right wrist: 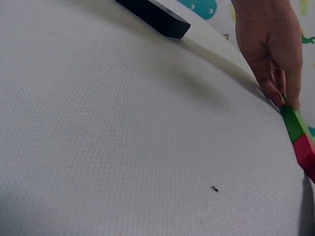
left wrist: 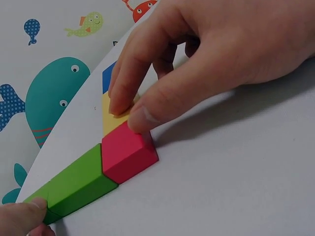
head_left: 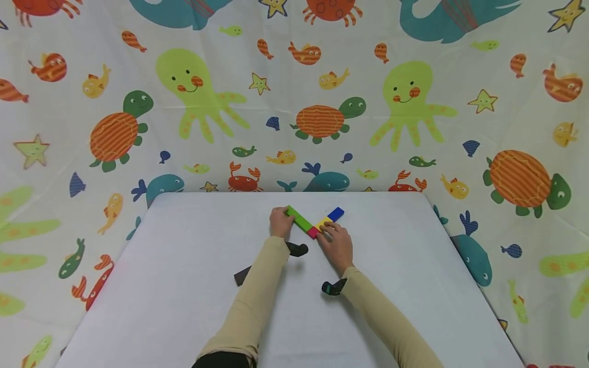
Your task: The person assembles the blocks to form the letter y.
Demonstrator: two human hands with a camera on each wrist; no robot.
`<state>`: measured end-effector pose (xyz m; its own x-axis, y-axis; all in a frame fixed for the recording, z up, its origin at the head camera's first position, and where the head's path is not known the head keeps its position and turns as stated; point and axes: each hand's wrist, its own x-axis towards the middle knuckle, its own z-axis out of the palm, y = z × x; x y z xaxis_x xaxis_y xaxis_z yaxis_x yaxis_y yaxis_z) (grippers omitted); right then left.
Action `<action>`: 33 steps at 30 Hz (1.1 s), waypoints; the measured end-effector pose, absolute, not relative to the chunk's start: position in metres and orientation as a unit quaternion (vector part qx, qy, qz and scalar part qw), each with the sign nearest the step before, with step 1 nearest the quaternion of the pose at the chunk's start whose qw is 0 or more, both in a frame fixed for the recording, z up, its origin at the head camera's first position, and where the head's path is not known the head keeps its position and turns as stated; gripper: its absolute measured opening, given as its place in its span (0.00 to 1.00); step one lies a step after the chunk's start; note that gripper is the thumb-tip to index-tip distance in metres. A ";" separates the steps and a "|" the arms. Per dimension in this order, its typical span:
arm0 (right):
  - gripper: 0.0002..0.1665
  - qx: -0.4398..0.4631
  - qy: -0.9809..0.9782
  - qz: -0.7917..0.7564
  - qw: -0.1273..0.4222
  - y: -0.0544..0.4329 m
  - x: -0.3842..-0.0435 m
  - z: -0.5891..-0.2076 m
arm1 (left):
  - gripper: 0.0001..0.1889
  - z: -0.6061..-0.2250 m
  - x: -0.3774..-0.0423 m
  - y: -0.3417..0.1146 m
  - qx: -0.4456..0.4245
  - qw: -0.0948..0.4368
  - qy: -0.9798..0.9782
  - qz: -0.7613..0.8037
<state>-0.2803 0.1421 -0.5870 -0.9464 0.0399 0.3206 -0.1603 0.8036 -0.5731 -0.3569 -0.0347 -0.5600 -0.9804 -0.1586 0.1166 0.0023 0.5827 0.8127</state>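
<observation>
Coloured blocks form a V on the white table. A green bar (head_left: 301,222) with a seam makes its left arm, ending against a red block (left wrist: 129,153) at the corner. A yellow block (left wrist: 110,123) and then a blue block (head_left: 336,213) make the right arm. My left hand (head_left: 280,223) pinches the far end of the green bar between thumb and fingers. At the corner, my right hand (head_left: 337,247) has bent fingers at the yellow block, index fingertip on it and thumb right by the red block's edge.
A dark block (right wrist: 156,17) lies on the white table (head_left: 184,317), partly hidden by the left forearm in the head view. Black wrist cameras (head_left: 296,249) stick out from both sleeves. Behind the table hangs a cloth (head_left: 276,110) printed with sea animals.
</observation>
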 end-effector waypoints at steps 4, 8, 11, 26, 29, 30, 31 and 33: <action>0.19 0.031 -0.936 0.312 0.158 0.142 -0.281 -0.587 | 0.21 -0.559 -0.357 -0.035 0.044 0.086 -0.884 -0.458; 0.20 0.028 -0.938 0.310 0.154 0.142 -0.282 -0.587 | 0.21 -0.559 -0.356 -0.035 0.046 0.081 -0.885 -0.456; 0.20 0.026 -0.939 0.306 0.153 0.142 -0.282 -0.587 | 0.21 -0.558 -0.356 -0.035 0.047 0.077 -0.884 -0.459; 0.20 0.029 -0.936 0.315 0.154 0.141 -0.280 -0.588 | 0.21 -0.557 -0.354 -0.036 0.044 0.075 -0.885 -0.457; 0.20 0.030 -0.935 0.319 0.153 0.141 -0.279 -0.586 | 0.21 -0.553 -0.352 -0.037 0.041 0.072 -0.883 -0.461; 0.20 0.031 -0.935 0.319 0.153 0.141 -0.279 -0.586 | 0.21 -0.551 -0.351 -0.038 0.040 0.070 -0.882 -0.465; 0.20 0.032 -0.934 0.321 0.153 0.141 -0.279 -0.585 | 0.21 -0.549 -0.350 -0.039 0.038 0.067 -0.880 -0.469; 0.20 0.031 -0.934 0.320 0.153 0.142 -0.278 -0.585 | 0.22 -0.546 -0.348 -0.041 0.037 0.060 -0.878 -0.473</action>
<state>-0.2784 0.1420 -0.5845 -0.9510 0.0397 0.3066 -0.1567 0.7930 -0.5887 -0.3481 -0.0411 -0.5461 -0.9902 -0.1206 0.0702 -0.0079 0.5503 0.8349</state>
